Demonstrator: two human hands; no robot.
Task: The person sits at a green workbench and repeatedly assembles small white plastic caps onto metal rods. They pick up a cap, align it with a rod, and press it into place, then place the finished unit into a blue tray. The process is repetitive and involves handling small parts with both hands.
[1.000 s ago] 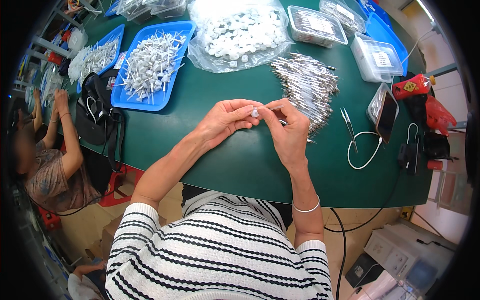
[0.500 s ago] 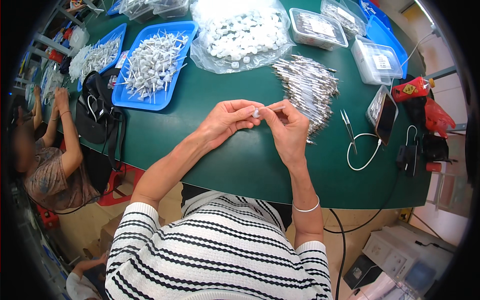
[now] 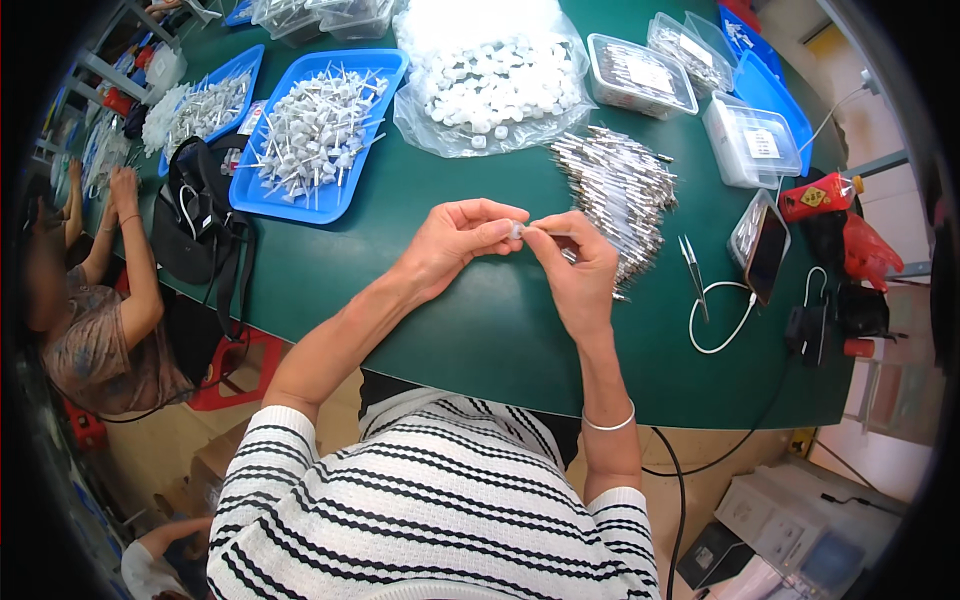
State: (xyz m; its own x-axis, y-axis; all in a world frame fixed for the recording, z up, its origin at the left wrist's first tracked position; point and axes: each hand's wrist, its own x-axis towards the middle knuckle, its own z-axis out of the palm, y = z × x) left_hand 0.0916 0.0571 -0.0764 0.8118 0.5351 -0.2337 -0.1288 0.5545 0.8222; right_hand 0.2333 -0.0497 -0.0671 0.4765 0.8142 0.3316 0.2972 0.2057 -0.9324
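Observation:
My left hand (image 3: 458, 243) pinches a small white plastic cap (image 3: 517, 230) between thumb and fingertips above the green table (image 3: 480, 330). My right hand (image 3: 577, 268) meets it from the right, holding a thin metal pin (image 3: 543, 229) whose tip touches the cap. Just beyond my right hand lies a heap of silver metal pins (image 3: 622, 195). A clear bag of white caps (image 3: 495, 82) sits farther back.
A blue tray of white assembled pieces (image 3: 318, 135) stands at the back left, with a black bag (image 3: 200, 215) beside it. Clear lidded boxes (image 3: 750, 140) line the back right. Tweezers (image 3: 693, 268), a phone (image 3: 765, 245) and a white cable (image 3: 722, 315) lie right. Another person (image 3: 95, 300) sits at left.

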